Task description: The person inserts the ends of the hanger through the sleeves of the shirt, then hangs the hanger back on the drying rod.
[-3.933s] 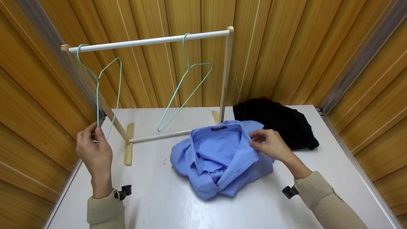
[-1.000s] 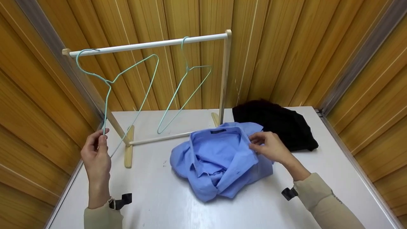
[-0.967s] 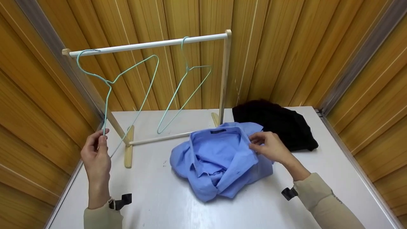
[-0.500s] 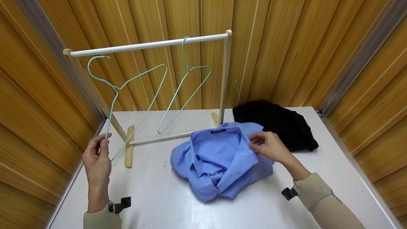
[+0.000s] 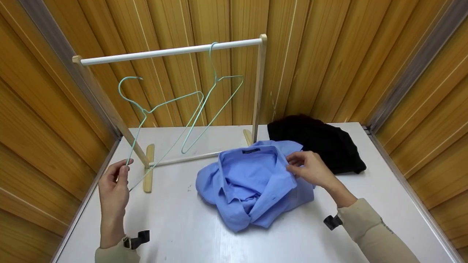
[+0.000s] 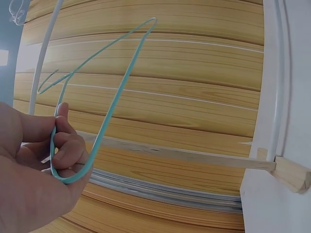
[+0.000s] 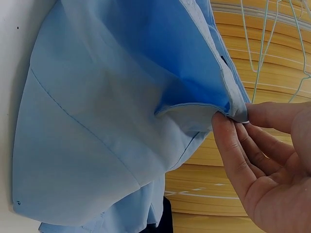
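Note:
A mint-green wire hanger (image 5: 171, 99) is held by one lower corner in my left hand (image 5: 114, 184); its hook stands free below the rack's white rail. The left wrist view has the wire (image 6: 116, 99) between thumb and fingers. My right hand (image 5: 309, 167) pinches the collar edge of a crumpled blue shirt (image 5: 252, 190), which lies on the table with its neck opening upward. Close up in the right wrist view, thumb and fingertips grip the folded cloth (image 7: 194, 114). A second green hanger (image 5: 200, 109) hangs on the rail.
The rack (image 5: 172, 51) has a white rail, wooden posts and wooden feet (image 5: 148, 179). Behind the shirt, at the right, lies a black cloth item (image 5: 318, 142). Wood-patterned walls (image 5: 329, 54) enclose the white table (image 5: 204, 244) at the back and sides.
The left hand's hanger has come off the rail, moving down and to the right, and now overlaps the second hanger in the head view. The right hand and shirt have barely moved.

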### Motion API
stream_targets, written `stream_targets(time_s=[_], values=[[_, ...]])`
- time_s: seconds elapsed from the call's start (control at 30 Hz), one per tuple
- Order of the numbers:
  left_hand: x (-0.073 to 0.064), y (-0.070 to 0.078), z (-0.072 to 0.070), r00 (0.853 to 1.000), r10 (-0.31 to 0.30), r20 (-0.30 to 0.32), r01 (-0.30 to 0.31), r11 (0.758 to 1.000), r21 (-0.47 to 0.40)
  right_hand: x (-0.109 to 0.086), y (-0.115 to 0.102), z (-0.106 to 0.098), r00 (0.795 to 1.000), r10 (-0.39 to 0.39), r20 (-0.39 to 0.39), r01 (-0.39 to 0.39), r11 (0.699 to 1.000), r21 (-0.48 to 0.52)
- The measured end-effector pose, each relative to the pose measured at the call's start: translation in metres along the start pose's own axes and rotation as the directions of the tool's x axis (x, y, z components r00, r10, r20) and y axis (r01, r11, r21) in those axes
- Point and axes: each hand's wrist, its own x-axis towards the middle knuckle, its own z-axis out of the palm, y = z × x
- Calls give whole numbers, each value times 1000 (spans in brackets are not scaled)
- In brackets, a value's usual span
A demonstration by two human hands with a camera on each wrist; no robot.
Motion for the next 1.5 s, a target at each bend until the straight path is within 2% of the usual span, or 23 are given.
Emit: stream_targets(time_s=[0.33, 0.67, 1.03, 1.27, 1.5], values=[[-3, -4, -3, 993, -53, 102, 51, 998, 22, 0, -2, 1, 1000, 15, -1, -15, 1000, -7], [-6, -7, -3, 980, -117, 162, 117, 993, 8, 0, -1, 2, 1000, 7, -3, -7, 1000, -4], [-8, -10, -5, 967, -145, 209, 141, 989, 34, 0, -1, 2, 1000, 2, -1, -2, 1000, -2], [-9, -10, -5, 963, -129, 235, 126, 992, 30, 0, 0, 2, 1000, 23, 4, -23, 1000, 0], [-11, -9, -6, 953, -137, 272, 138, 990, 17, 0, 1, 1, 1000, 24, 10, -24, 1000, -5]])
